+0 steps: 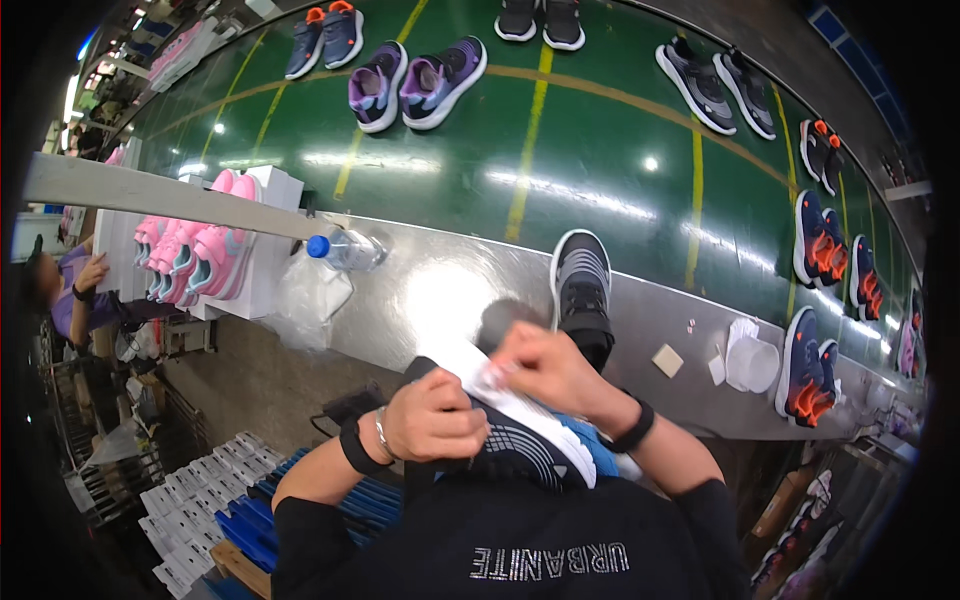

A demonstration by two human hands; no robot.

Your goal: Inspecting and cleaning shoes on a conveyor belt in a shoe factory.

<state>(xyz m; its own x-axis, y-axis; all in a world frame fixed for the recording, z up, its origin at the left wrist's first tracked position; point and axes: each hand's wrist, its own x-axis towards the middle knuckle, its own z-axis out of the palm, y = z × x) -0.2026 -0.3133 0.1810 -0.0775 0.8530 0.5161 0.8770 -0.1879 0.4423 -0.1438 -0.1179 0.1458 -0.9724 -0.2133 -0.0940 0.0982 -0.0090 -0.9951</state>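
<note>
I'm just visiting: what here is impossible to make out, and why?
All in the head view:
- Whatever the right hand may be pinching: blurred, and partly hidden by its fingers.
- Part of the black shoe with a white sole: covered by the left hand.
- The dark patch beyond the right hand: too blurred to identify.
- Small pale bits on the bench: too tiny to name.

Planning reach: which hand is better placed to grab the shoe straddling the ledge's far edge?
Likely the right hand: it looks nearer that shoe; the left hand is farther, at another shoe.
</note>
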